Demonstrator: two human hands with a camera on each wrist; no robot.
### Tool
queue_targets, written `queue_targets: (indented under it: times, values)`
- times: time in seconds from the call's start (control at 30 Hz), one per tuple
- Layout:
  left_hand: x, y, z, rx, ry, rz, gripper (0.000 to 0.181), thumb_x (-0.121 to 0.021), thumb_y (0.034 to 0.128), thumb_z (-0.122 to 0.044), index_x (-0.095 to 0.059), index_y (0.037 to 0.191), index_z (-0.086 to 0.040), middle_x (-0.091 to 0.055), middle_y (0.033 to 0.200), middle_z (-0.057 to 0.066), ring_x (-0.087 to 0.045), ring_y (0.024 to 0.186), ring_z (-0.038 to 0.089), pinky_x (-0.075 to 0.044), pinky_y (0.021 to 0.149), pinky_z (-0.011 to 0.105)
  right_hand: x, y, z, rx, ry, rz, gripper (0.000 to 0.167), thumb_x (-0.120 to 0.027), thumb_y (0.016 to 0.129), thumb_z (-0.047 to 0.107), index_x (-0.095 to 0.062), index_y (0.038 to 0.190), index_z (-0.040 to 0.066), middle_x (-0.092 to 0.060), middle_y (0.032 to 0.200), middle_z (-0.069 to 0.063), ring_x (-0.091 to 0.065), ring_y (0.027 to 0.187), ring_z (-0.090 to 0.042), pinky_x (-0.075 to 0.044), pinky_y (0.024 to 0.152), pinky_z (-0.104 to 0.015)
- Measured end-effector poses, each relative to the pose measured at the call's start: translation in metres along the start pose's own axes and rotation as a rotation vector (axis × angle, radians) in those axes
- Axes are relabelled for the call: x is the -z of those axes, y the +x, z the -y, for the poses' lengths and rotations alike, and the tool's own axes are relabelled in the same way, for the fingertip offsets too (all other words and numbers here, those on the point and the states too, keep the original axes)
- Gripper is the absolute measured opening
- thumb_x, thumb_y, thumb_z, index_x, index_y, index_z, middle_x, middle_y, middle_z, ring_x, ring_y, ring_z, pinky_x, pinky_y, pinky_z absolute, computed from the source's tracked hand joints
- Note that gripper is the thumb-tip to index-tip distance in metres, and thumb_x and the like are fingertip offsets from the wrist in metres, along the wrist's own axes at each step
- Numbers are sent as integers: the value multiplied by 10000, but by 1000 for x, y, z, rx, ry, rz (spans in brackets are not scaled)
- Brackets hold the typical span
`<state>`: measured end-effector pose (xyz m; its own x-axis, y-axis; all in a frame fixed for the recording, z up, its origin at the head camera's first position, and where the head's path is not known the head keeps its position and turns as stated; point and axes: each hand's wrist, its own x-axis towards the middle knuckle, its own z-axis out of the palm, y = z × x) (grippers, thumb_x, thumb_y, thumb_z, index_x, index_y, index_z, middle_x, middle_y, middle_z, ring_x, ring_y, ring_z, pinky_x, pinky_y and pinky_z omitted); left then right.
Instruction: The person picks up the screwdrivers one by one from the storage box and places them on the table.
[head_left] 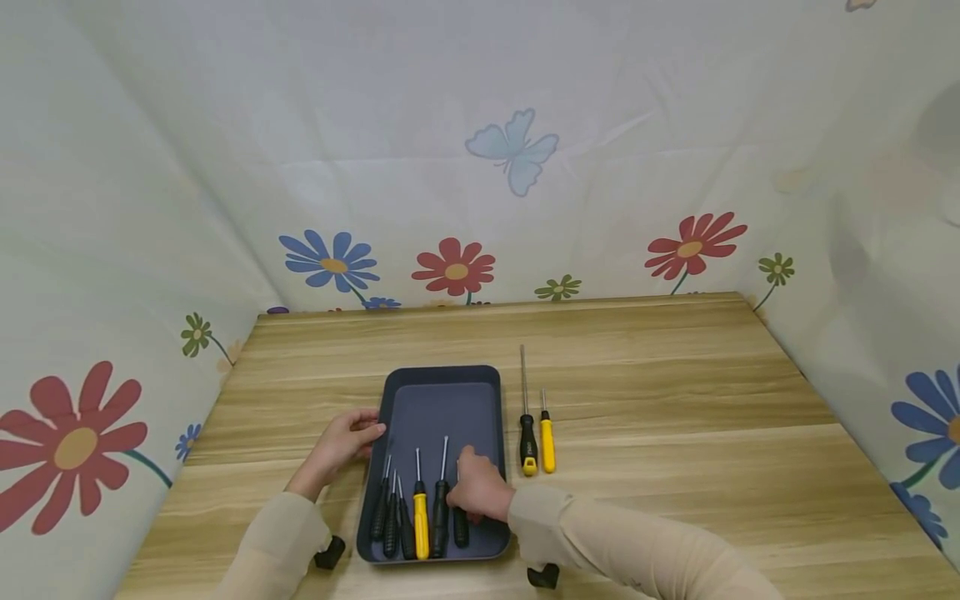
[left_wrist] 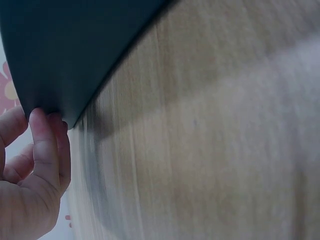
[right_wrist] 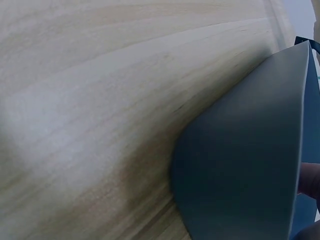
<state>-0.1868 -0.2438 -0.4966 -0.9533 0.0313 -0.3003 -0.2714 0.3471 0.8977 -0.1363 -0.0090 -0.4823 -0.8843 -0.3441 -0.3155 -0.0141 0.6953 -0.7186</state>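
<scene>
Plainly, both hands (head_left: 480, 485) at a tray (head_left: 442, 412) of screwdrivers (head_left: 421, 523).

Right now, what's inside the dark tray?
In the tray lie one yellow-handled screwdriver and five black-handled ones; the right hand hides part of the rightmost.

Pale off-white, lightly creased sheeting walls (head_left: 360, 100) stand behind and on both sides of a tabletop (head_left: 675, 375) of light-brown, streaked wood grain. On the back wall, a pale-blue printed butterfly (head_left: 517, 152) sits above blue, red and green printed flowers (head_left: 455, 272). A large red, yellow-centred flower (head_left: 77, 450) marks the left wall; a blue flower (head_left: 930, 421) shows on the right wall, below soft grey shadows (head_left: 847, 242).
</scene>
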Motion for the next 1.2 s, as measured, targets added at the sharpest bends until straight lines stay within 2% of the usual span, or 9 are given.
queue_targets:
  times: [0.27,0.33,0.47,0.6,0.7,0.8,1.03,1.2]
  values:
    - [1,0,1,-4,-20,12,490,-551,872,-170,-390,1260,82,-500,1119,208,-545,830,99,-496,677,269,3,-2,2,-14,16,-12,444,-684,708,62,-407,1034,-58,-518,506,-81,-535,377,-231,-436,443,-273]
    - [1,0,1,-4,-23,13,491,-553,871,-170,-391,1259,84,-501,1118,208,-548,826,97,-497,679,268,4,-3,2,-9,42,-10,398,-676,710,55,-421,998,-48,-514,500,-75,-542,387,-244,-438,445,-273]
    - [1,0,1,3,-17,9,482,-550,873,-167,-396,1259,77,-502,1127,211,-552,833,100,-499,686,272,6,-5,2,7,105,-9,243,-657,709,29,-440,818,15,-492,500,-62,-541,387,-251,-435,421,-279]
    - [0,0,0,8,-5,5,477,-547,875,-168,-400,1260,70,-502,1138,214,-552,845,107,-499,690,277,7,-4,2,4,146,-20,229,-647,694,0,-426,658,47,-471,508,-51,-558,388,-264,-451,389,-299]
    - [0,0,0,7,4,2,475,-548,874,-172,-404,1259,67,-505,1138,216,-554,846,110,-501,691,279,9,-3,3,-1,180,-21,234,-640,686,-16,-426,613,46,-459,508,-43,-574,409,-290,-463,378,-328]
    - [1,-1,0,4,10,2,479,-548,875,-176,-403,1259,69,-505,1139,219,-556,844,111,-502,690,280,13,-2,3,1,204,-17,212,-632,690,-20,-436,632,37,-453,536,-42,-569,408,-285,-467,381,-337]
    - [1,-1,-1,6,7,0,473,-546,876,-172,-405,1259,66,-505,1141,218,-559,844,111,-503,692,280,23,-2,5,-3,242,-9,188,-626,708,-9,-450,657,31,-433,554,-30,-473,357,-140,-483,408,-343]
    - [0,0,0,6,11,-5,469,-547,874,-170,-410,1257,65,-509,1134,212,-557,844,111,-503,692,280,29,-2,7,-12,256,-23,141,-637,719,1,-498,697,17,-466,613,-41,-512,409,-158,-493,428,-342]
